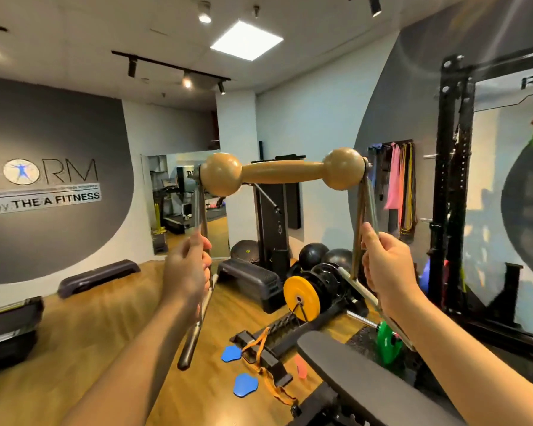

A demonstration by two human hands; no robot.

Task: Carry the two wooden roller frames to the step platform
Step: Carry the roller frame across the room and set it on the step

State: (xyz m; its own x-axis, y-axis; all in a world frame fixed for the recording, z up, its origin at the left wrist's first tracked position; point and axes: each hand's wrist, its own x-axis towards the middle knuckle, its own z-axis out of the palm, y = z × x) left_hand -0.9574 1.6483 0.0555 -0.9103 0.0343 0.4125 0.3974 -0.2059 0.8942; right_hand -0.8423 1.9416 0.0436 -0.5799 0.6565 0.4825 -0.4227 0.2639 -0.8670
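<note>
A wooden roller frame (282,173) hangs in front of me at chest height: a tan wooden roller with two round knobs, carried on metal side bars. My left hand (186,265) is shut on the left side bars, my right hand (382,269) on the right ones. Each side shows two bars, so a second frame may lie behind the first; I cannot tell. A dark step platform (250,279) sits on the floor straight ahead, below the roller. Another step platform (97,276) lies by the left wall.
A black bench pad (360,367) is close at the lower right. A yellow weight plate (300,298) on a bar, black balls (313,255), blue discs (245,385) and orange straps litter the wood floor. A black rack (453,186) stands at right.
</note>
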